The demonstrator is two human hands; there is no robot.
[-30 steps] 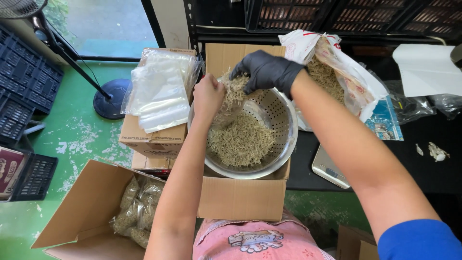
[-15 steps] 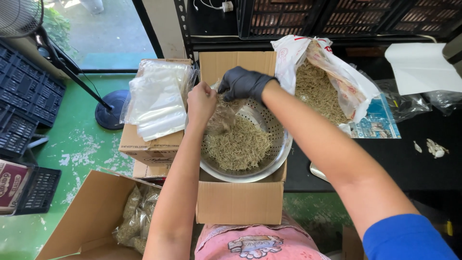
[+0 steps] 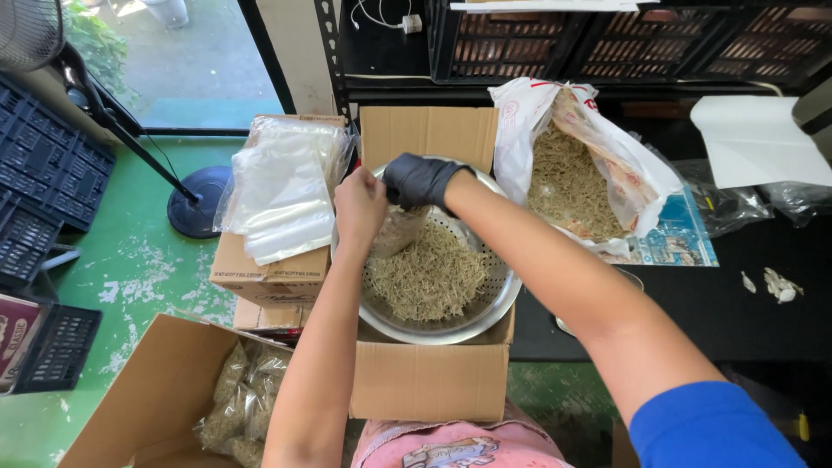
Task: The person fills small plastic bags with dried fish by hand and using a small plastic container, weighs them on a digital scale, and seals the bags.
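This looks like a small packing room, part storeroom and part workshop, rather than a home kitchen. Dark plastic crates [image 3: 624, 39] fill a metal rack along the back wall, and more flat black crates [image 3: 43, 186] lie by the glass door to the yard. The floor [image 3: 130, 269] is green-painted concrete, worn to pale patches. Goods are handled in bulk: a large sack [image 3: 581, 165] stands open with dried stalk-like material, a metal colander [image 3: 438, 286] holds more of it, a stack of empty clear bags [image 3: 282, 186] waits on a carton, and an open cardboard box [image 3: 182, 390] (down at floor level) already holds filled bags [image 3: 238, 403].
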